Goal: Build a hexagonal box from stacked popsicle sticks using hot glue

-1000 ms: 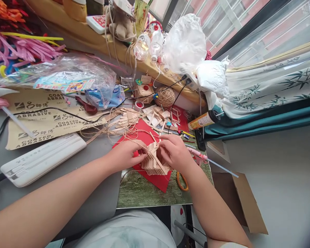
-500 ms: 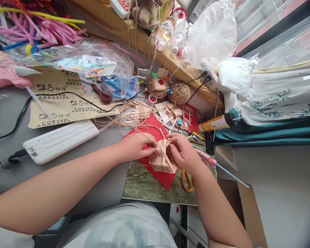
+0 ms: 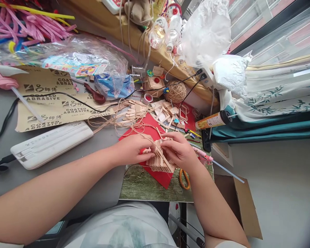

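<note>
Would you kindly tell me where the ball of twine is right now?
In the head view, the ball of twine sits at the far side of the desk, beyond both hands, just right of the small wooden box and behind the scattered wooden sticks.

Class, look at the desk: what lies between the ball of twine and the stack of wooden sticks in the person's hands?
In the head view, loose wooden sticks and tangled twine lie on red paper between the ball of twine and the stick stack.
</note>
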Available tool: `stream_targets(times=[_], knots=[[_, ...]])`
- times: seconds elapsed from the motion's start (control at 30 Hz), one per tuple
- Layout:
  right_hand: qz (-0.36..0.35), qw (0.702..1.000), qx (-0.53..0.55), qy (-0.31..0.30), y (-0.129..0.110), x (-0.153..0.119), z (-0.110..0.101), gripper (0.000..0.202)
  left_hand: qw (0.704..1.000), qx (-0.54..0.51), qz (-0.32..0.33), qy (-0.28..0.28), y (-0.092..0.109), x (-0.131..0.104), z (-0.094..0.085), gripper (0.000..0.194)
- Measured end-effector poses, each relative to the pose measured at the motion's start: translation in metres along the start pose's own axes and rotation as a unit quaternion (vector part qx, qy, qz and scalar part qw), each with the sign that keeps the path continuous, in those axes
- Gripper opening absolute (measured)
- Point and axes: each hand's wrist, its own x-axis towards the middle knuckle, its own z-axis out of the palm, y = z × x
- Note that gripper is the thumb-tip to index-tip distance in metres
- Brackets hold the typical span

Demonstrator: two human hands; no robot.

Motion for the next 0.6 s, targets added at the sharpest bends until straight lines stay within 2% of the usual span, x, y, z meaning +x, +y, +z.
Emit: stream_targets(times=[0.2,0.6], knots=[[0.022,0.999,0.023,0.010,-0.009,0.004,0.002,0.019,1.000,0.015,-0.007,0.024,0.004,0.000,0.000,0.016],[0.052,0.996,0.073,0.024,-0.016,0.006,0.002,0.015,1.000,0.007,0.020,0.014,0.003,-0.001,0.000,0.015]])
